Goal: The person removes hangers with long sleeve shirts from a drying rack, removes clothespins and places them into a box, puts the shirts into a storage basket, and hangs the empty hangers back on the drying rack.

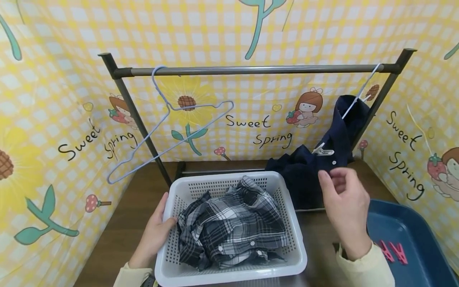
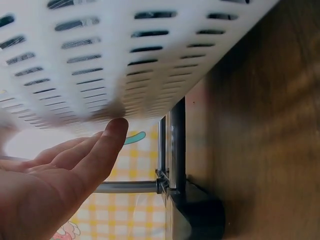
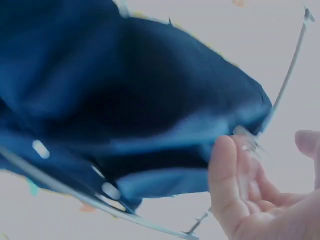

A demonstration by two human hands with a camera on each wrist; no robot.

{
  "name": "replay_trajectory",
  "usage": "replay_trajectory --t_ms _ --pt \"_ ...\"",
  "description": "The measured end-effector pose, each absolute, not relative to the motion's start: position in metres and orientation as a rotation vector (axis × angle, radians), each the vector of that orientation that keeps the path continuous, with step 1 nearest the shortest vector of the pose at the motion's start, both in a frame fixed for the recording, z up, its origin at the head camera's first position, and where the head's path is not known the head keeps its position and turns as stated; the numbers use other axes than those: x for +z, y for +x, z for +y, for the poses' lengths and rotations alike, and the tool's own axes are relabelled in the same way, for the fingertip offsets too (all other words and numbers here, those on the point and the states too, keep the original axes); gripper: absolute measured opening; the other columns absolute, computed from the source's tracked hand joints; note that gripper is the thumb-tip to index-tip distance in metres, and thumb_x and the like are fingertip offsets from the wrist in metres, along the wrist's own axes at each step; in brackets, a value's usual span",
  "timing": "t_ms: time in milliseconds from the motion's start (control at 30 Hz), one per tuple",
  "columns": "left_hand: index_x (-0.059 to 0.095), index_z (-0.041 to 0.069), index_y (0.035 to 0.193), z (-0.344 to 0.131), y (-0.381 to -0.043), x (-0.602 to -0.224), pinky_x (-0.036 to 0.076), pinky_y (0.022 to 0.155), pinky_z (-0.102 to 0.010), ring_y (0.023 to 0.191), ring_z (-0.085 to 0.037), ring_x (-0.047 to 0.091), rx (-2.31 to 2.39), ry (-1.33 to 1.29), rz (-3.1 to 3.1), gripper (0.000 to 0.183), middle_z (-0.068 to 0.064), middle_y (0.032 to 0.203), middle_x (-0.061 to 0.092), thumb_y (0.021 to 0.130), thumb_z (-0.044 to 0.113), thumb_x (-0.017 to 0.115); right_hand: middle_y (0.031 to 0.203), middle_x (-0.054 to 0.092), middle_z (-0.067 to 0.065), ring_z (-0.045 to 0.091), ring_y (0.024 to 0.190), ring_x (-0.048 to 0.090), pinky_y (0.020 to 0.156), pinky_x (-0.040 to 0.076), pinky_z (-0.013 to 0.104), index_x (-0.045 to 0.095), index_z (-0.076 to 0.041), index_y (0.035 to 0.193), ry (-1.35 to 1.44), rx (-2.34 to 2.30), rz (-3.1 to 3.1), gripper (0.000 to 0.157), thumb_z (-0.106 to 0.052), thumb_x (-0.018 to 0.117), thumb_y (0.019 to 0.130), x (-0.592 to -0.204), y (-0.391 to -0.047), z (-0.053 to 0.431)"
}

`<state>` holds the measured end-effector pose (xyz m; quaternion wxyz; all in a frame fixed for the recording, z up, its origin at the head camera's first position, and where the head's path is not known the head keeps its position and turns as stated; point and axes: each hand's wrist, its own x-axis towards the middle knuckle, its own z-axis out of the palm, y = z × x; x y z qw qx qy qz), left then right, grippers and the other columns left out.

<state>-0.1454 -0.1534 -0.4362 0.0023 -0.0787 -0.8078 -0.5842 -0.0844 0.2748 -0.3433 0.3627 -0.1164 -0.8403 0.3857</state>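
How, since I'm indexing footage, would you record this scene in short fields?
left hand: grips white basket at its left rim
basket contents: checked shirt
right hand: raised near dark shirt, contact unclear
dark shirt: on hanger at right of rack, white clip on it
left of rack: bare light-blue hanger
blue tray: two pink clips visible

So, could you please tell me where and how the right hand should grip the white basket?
Probably the right rim of the white basket, with the right hand coming from the right: that edge stands raised and uncovered, and the left hand holds the opposite side.
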Motion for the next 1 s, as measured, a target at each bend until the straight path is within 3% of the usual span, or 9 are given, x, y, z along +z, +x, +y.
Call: replay_trajectory --t_ms 133,233,367,567,800,1000 --pt "0.011 0.022 0.153 -0.154 -0.145 -0.438 0.037 0.092 -0.059 0.128 -0.041 0.034 -1.826 -0.244 -2.532 0.076 -0.019 0.15 0.024 0.092 -0.002 0.05 0.09 0.057 0.013 0.027 0.081 0.052 0.072 0.039 0.044 0.06 0.0 0.097 -0.306 0.864 -2.215 0.057 -0.055 0.06 0.086 -0.325 -0.099 0.273" --pt "0.011 0.022 0.153 -0.154 -0.146 -0.439 0.036 0.092 -0.058 0.129 -0.041 0.034 -1.829 -0.25 -2.534 0.076 -0.019 0.151 0.024 0.091 -0.002 0.05 0.087 0.056 0.015 0.029 0.079 0.051 0.071 0.039 0.045 0.061 0.001 0.088 -0.312 0.8 -2.247 0.06 -0.059 0.059 0.085 -0.323 -0.107 0.271" --pt "0.011 0.022 0.153 -0.153 -0.146 -0.439 0.036 0.092 -0.059 0.129 -0.041 0.034 -1.815 -0.25 -2.539 0.077 -0.019 0.15 0.024 0.091 -0.002 0.05 0.083 0.055 0.014 0.028 0.074 0.049 0.067 0.037 0.042 0.062 0.001 0.081 -0.286 0.775 -2.234 0.053 -0.052 0.059 0.088 -0.325 -0.113 0.268" --pt "0.01 0.022 0.153 -0.154 -0.146 -0.438 0.036 0.092 -0.06 0.129 -0.042 0.033 -1.807 -0.234 -2.54 0.076 -0.019 0.15 0.024 0.092 -0.002 0.049 0.075 0.058 0.013 0.03 0.066 0.052 0.059 0.039 0.044 0.06 -0.001 0.065 -0.174 0.634 -2.148 0.036 -0.026 0.058 0.09 -0.324 -0.111 0.268" --pt "0.012 0.023 0.153 -0.155 -0.146 -0.438 0.036 0.092 -0.06 0.129 -0.041 0.034 -1.779 -0.222 -2.557 0.076 -0.019 0.151 0.024 0.091 -0.002 0.049 0.083 0.057 0.026 0.045 0.073 0.053 0.059 0.037 0.057 0.057 0.005 0.078 -0.397 0.56 -2.192 0.031 -0.02 0.048 0.093 -0.32 -0.086 0.278" --pt "0.013 0.024 0.152 -0.155 -0.148 -0.437 0.038 0.091 -0.059 0.127 -0.04 0.036 -1.808 -0.214 -2.554 0.075 -0.017 0.15 0.026 0.092 0.0 0.05 0.069 0.052 0.034 0.056 0.061 0.044 0.053 0.025 0.059 0.047 0.004 0.075 -0.504 0.522 -2.011 0.031 -0.021 0.046 0.093 -0.321 -0.071 0.303"
